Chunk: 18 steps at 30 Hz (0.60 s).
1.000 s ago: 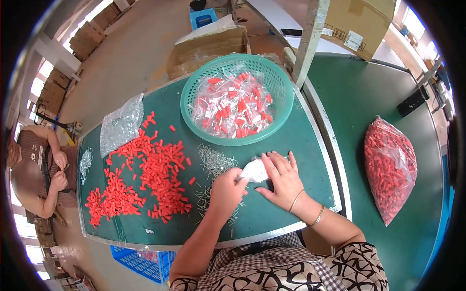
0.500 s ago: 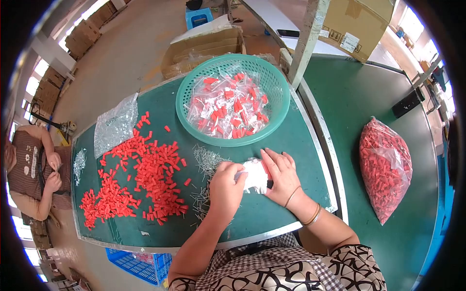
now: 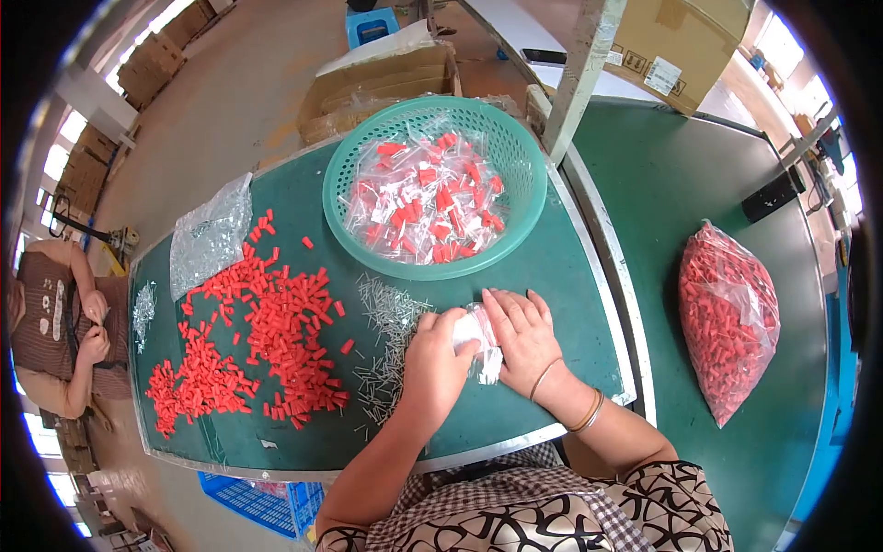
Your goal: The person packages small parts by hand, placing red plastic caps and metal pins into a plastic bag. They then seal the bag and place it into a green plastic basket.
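Note:
My left hand is closed, thumb and fingers gripping a small clear plastic bag with white paper in it or against it. Against the bag's right side lies my right hand, its fingers stretched out nearly flat and partly covering it. A bit of red shows near the right fingertips, though I cannot make out what it is. Thin metal pins, perhaps screws or nails, are scattered just left of my left hand. Further left spreads a heap of red plastic caps.
A green basket of filled bags stands behind my hands. Bubble wrap lies at the table's far left. A large bag of red caps rests on the right-hand table, past a metal post. Another person works at left.
My right hand has shifted slightly left over the small bag, its fingers straighter and closer together. A dark item near its thumb no longer shows. The whole view has drifted a little.

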Motion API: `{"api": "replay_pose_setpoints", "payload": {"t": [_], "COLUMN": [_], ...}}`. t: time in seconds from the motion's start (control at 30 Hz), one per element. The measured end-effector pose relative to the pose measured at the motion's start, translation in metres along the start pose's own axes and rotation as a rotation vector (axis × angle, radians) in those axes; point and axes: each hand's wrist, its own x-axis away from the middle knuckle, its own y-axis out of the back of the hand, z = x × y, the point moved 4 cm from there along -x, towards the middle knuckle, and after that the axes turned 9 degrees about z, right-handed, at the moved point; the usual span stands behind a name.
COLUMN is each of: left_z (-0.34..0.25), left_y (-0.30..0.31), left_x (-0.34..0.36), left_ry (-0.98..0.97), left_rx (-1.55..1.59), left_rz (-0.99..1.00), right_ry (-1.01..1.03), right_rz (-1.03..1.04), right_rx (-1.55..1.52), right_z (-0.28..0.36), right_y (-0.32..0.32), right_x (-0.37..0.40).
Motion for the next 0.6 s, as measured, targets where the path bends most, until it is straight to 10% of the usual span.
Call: {"api": "replay_pose_setpoints", "payload": {"t": [0.6], "left_z": [0.010], "left_y": [-0.002], "left_x": [0.002], "left_ry": [-0.084], "left_rx": [0.035], "left_rz": [0.056], "right_ry": [-0.038], "right_rz": [0.070], "right_rx": [-0.010], "right_z": [0.001], "right_y": [0.003], "right_x": [-0.003]}}
